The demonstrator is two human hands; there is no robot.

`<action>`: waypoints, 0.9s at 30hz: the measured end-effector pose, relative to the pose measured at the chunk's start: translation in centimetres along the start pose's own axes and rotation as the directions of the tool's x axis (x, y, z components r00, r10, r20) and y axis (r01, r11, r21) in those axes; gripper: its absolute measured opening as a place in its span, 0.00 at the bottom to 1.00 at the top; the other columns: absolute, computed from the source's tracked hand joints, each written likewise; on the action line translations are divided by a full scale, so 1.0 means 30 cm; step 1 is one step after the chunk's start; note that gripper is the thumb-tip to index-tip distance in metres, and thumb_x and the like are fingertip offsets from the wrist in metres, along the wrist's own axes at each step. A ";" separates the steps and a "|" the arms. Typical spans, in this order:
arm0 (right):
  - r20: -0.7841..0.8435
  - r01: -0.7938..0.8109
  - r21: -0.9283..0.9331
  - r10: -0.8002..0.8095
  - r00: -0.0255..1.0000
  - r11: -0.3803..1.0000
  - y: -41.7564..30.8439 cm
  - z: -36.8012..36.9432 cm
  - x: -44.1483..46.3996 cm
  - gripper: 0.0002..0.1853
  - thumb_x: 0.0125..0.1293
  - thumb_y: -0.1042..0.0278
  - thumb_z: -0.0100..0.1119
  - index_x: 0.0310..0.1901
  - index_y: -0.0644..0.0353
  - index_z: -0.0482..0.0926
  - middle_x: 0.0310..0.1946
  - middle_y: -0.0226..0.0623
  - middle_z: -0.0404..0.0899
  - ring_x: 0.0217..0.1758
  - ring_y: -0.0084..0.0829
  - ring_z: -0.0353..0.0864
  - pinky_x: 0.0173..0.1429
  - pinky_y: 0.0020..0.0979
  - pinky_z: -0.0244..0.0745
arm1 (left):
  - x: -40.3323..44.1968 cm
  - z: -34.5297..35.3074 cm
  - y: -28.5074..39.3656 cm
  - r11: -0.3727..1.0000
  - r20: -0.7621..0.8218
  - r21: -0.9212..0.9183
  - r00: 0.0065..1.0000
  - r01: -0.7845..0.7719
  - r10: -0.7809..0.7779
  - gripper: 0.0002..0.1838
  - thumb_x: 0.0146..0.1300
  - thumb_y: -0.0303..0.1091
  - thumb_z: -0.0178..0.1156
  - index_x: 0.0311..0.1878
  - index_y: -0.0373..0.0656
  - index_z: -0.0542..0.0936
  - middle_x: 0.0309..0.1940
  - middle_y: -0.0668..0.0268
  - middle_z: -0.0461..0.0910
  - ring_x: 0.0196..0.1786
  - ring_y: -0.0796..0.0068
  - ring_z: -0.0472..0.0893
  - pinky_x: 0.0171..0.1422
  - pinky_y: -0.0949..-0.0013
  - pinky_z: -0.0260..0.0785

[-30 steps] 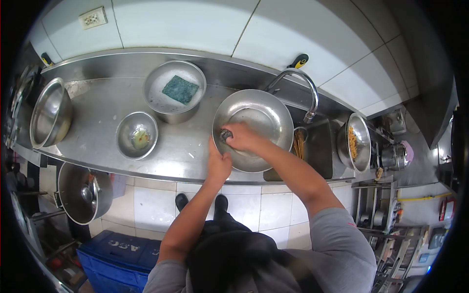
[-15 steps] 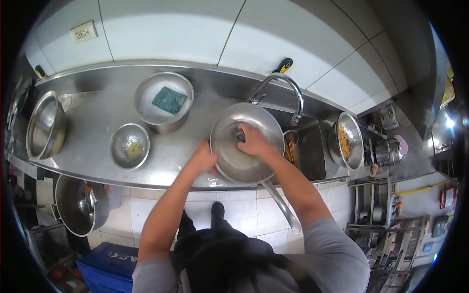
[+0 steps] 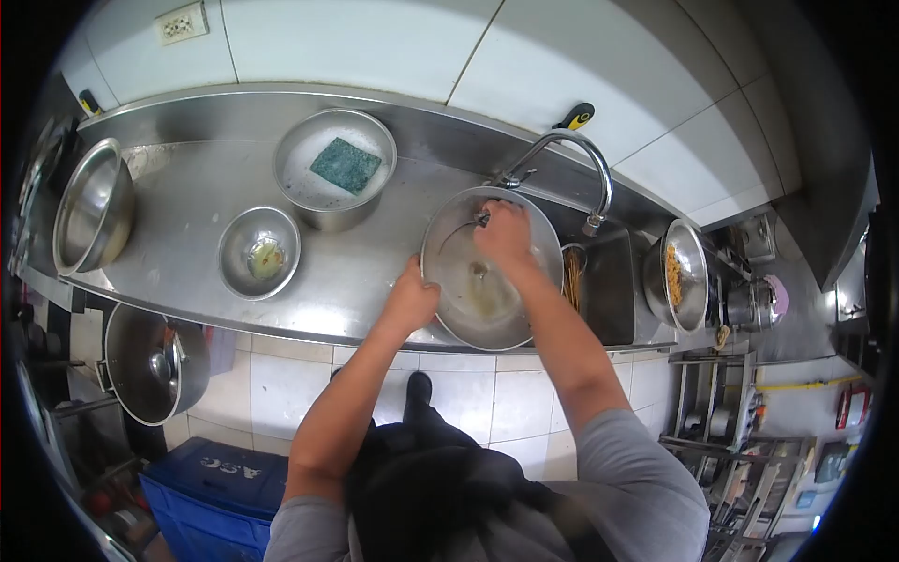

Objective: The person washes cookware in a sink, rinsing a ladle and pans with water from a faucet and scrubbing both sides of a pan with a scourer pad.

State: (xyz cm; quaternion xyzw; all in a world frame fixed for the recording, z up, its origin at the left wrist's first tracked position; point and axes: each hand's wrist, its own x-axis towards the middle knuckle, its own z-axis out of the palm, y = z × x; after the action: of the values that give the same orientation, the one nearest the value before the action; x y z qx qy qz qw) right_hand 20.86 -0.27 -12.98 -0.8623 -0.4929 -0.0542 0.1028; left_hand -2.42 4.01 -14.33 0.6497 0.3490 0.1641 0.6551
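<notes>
A wide metal pan [image 3: 482,323] with murky liquid at its bottom sits at the left edge of the sink. My left hand [image 3: 412,295] grips its left rim, fingers mostly behind the wall. Inside the pan, near the far rim, my right hand [image 3: 506,229] is closed on a small dark scouring pad [image 3: 482,219], mostly covered by the fingers. A dark curved streak runs from the pad along the pan's inner wall. The pan's handle is not visible.
Left on the steel counter stand a pot [image 3: 328,214] of suds with a green scrub pad [image 3: 346,166], a small bowl [image 3: 239,267] and a large bowl [image 3: 98,211]. A faucet [image 3: 604,187] arches over the sink [image 3: 609,309]. Right of it is a bowl [image 3: 688,272] with orange scraps.
My right hand has moved with the scouring pad from the pan's middle towards its far rim. The pan has turned or tilted, its handle no longer showing. My left hand now grips the rim.
</notes>
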 end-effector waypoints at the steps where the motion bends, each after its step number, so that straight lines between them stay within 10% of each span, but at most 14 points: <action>1: 0.003 0.001 -0.004 -0.001 1.000 1.000 -0.025 0.022 -0.018 0.19 0.51 0.64 0.68 0.47 0.55 0.88 0.46 0.43 0.87 0.55 0.44 0.84 0.66 0.45 0.70 | 0.005 0.008 -0.007 0.993 0.008 0.083 0.996 -0.086 0.086 0.32 0.62 0.25 0.52 0.71 0.27 0.64 0.49 0.35 0.83 0.37 0.44 0.89 0.44 0.51 0.84; 11: 0.193 0.168 0.299 -0.232 0.953 0.939 -0.086 0.010 -0.095 0.22 0.49 0.66 0.67 0.50 0.58 0.87 0.47 0.47 0.86 0.58 0.50 0.81 0.70 0.46 0.68 | 0.002 0.001 0.017 0.996 -0.001 0.082 1.000 0.024 -0.024 0.31 0.62 0.24 0.52 0.70 0.30 0.66 0.45 0.36 0.84 0.32 0.46 0.89 0.40 0.51 0.82; 14: 0.108 -0.052 0.283 0.022 0.994 0.958 -0.072 0.004 -0.071 0.23 0.50 0.66 0.68 0.51 0.57 0.86 0.49 0.46 0.85 0.59 0.50 0.80 0.70 0.49 0.67 | 0.037 0.015 -0.098 0.921 -0.081 0.248 0.941 -0.300 0.329 0.30 0.62 0.25 0.52 0.70 0.30 0.67 0.45 0.35 0.84 0.36 0.45 0.89 0.41 0.51 0.82; 17: 0.248 0.316 0.407 -0.437 0.865 0.857 -0.133 0.009 -0.201 0.22 0.51 0.67 0.68 0.51 0.56 0.85 0.48 0.42 0.83 0.59 0.49 0.79 0.69 0.48 0.67 | 0.005 -0.007 -0.004 0.998 0.016 0.066 1.000 -0.001 0.000 0.32 0.61 0.28 0.54 0.71 0.32 0.69 0.58 0.35 0.81 0.64 0.37 0.80 0.70 0.52 0.71; 19: 0.253 0.397 0.403 -0.517 0.818 0.825 -0.089 -0.038 -0.137 0.21 0.52 0.66 0.68 0.50 0.57 0.84 0.47 0.42 0.83 0.61 0.47 0.78 0.69 0.46 0.67 | -0.003 -0.011 -0.039 0.998 0.027 -0.057 0.999 -0.032 0.033 0.32 0.62 0.27 0.54 0.71 0.32 0.68 0.58 0.35 0.81 0.63 0.38 0.81 0.70 0.53 0.71; 23: 0.109 0.226 0.047 -0.230 0.967 0.973 -0.098 -0.047 -0.117 0.25 0.54 0.66 0.70 0.56 0.62 0.81 0.51 0.46 0.82 0.64 0.47 0.76 0.72 0.44 0.65 | 0.045 -0.015 -0.089 0.960 -0.017 0.208 0.981 -0.188 0.195 0.32 0.63 0.27 0.52 0.72 0.30 0.66 0.52 0.33 0.82 0.48 0.41 0.88 0.51 0.51 0.81; 27: -0.210 -0.246 0.541 0.412 0.887 0.804 -0.099 0.027 -0.126 0.30 0.59 0.69 0.67 0.63 0.66 0.74 0.56 0.57 0.80 0.64 0.55 0.76 0.71 0.51 0.67 | 0.062 -0.062 0.002 0.997 0.109 0.071 0.994 0.002 -0.010 0.33 0.62 0.26 0.53 0.73 0.34 0.68 0.57 0.42 0.83 0.63 0.49 0.83 0.68 0.59 0.72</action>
State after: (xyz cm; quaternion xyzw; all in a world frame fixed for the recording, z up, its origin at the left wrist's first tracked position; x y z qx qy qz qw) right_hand 16.39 -1.78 -14.14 -0.8585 -0.3074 -0.0436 0.4081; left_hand -2.33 6.63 -14.56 0.6795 0.3204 0.1138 0.6502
